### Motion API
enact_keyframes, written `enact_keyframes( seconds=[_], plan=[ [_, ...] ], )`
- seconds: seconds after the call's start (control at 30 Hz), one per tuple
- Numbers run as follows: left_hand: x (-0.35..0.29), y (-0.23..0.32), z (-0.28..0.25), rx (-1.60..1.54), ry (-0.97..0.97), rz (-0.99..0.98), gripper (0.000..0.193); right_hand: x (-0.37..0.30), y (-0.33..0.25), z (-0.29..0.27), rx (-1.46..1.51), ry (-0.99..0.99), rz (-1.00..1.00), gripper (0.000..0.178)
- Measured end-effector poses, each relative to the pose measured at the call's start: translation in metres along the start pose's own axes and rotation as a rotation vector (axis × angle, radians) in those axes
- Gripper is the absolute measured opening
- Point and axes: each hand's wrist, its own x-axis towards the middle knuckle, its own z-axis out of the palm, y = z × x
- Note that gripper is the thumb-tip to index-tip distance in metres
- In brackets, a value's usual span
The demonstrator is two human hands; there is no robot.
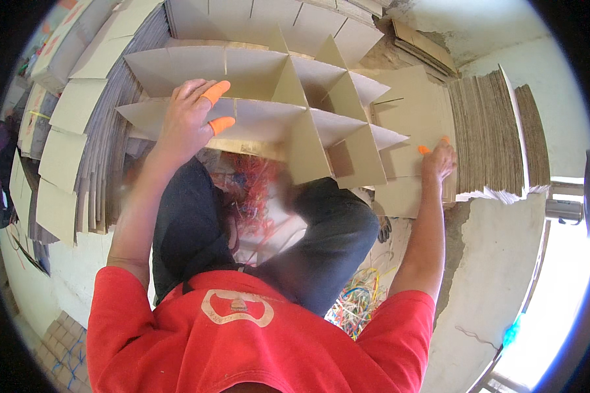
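Tiny lettering is borne by the pale emblem (237, 306) on the red shirt (242, 350) and reddish print by a pale carton (62, 49), but no wording can be clearly read

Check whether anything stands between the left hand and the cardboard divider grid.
Nothing visible does: the left hand is at the left part of the cardboard divider grid; whether they touch is unclear.

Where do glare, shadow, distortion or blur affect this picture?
Head view: the bright opening at right is blown out to white; head view: edges bow toward the black rim; head view: shadows darken cells of the cardboard divider grid; head view: the left forearm looks slightly soft.
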Motion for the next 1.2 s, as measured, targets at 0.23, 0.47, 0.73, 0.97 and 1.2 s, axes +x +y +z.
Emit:
enact_keyframes(
  seconds=[0.23,0.47,0.73,0.97,1.2],
  plan=[
    [-0.006,-0.008,0.006,-0.03,-0.007,-0.007,0.048,0.016,0.013,-0.08,0.389,0.308,0.017,0.04],
    [0.002,-0.005,0.017,-0.064,0.035,0.002,0.041,0.046,0.031,-0.023,0.578,0.211,-0.027,0.03],
    [-0.002,-0.01,0.015,-0.074,0.081,0.011,0.041,0.022,0.015,-0.02,0.803,0.058,0.163,0.022],
    [0.0,-0.007,0.022,-0.052,0.093,0.02,0.043,0.022,0.031,-0.084,0.829,0.075,0.064,0.034],
    [-0.002,-0.014,0.025,-0.027,0.052,0.019,0.04,0.013,0.022,-0.09,0.561,0.192,0.022,0.035]
  ],
)
